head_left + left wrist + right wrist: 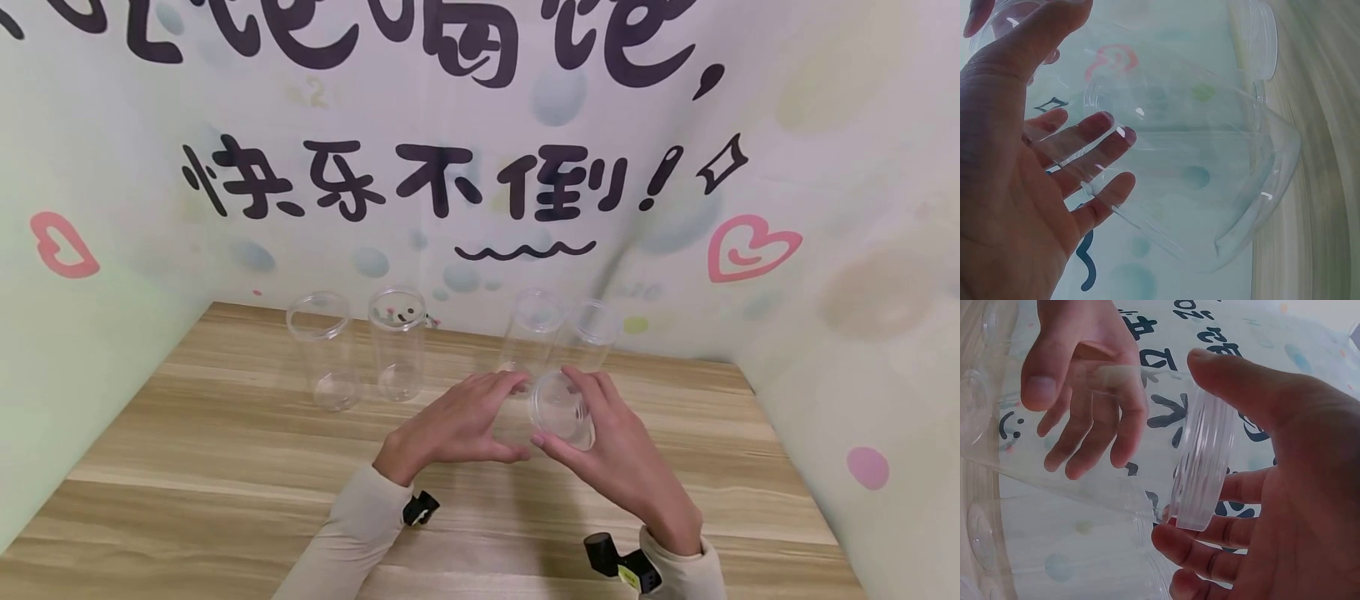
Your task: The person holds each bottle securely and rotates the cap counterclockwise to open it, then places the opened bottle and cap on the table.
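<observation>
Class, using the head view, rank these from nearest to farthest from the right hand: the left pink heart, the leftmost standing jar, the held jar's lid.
1. The held jar's lid, gripped by the right hand.
2. The leftmost standing jar, to its left.
3. The left pink heart, at the view's far left.

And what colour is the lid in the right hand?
Clear, colourless lid; right wrist view shows it best.
</observation>
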`<action>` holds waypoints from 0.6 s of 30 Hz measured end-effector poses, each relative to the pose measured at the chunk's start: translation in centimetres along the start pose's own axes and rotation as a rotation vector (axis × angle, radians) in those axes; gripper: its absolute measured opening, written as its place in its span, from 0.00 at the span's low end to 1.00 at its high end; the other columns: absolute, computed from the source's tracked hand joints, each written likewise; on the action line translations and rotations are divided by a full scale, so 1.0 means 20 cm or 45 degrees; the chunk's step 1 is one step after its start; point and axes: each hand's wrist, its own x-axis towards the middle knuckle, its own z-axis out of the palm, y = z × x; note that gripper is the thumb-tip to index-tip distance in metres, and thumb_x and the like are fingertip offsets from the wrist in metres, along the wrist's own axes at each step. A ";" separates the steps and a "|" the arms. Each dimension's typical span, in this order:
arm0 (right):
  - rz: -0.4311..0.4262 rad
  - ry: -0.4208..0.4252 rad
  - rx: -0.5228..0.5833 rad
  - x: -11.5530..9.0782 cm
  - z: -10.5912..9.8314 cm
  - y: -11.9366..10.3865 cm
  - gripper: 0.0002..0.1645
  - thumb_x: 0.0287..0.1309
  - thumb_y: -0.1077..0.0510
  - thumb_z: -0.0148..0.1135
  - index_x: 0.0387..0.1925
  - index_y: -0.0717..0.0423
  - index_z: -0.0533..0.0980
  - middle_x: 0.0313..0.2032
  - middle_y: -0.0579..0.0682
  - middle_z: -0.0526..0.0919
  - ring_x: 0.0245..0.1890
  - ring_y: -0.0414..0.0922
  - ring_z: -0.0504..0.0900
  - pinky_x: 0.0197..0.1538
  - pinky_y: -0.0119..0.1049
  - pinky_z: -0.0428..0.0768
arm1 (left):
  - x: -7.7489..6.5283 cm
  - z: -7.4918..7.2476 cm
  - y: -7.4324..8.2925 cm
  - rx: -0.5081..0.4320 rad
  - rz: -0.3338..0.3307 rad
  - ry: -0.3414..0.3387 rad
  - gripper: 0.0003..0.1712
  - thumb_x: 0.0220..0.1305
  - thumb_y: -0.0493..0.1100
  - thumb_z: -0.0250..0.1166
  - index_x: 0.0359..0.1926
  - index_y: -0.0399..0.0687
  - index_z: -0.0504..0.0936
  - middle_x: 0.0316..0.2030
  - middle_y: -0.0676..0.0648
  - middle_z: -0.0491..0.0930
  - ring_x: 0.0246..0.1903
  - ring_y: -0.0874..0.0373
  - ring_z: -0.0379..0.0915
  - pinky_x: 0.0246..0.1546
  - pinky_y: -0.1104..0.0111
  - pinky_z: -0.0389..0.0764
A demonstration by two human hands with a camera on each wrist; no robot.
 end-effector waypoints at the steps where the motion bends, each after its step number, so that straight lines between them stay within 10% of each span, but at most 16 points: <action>1: 0.000 -0.001 0.001 0.00 0.00 0.00 0.48 0.52 0.37 0.72 0.69 0.50 0.64 0.55 0.45 0.72 0.45 0.46 0.79 0.43 0.43 0.80 | 0.00 0.00 0.00 -0.005 0.001 -0.001 0.49 0.52 0.63 0.73 0.67 0.41 0.66 0.58 0.45 0.77 0.58 0.56 0.73 0.62 0.57 0.72; 18: -0.113 0.007 0.008 -0.01 -0.02 0.02 0.48 0.50 0.43 0.76 0.68 0.53 0.66 0.56 0.45 0.73 0.49 0.44 0.78 0.46 0.46 0.82 | 0.00 -0.01 0.01 -0.070 0.000 -0.043 0.49 0.51 0.62 0.75 0.66 0.44 0.66 0.55 0.50 0.78 0.55 0.59 0.74 0.60 0.62 0.74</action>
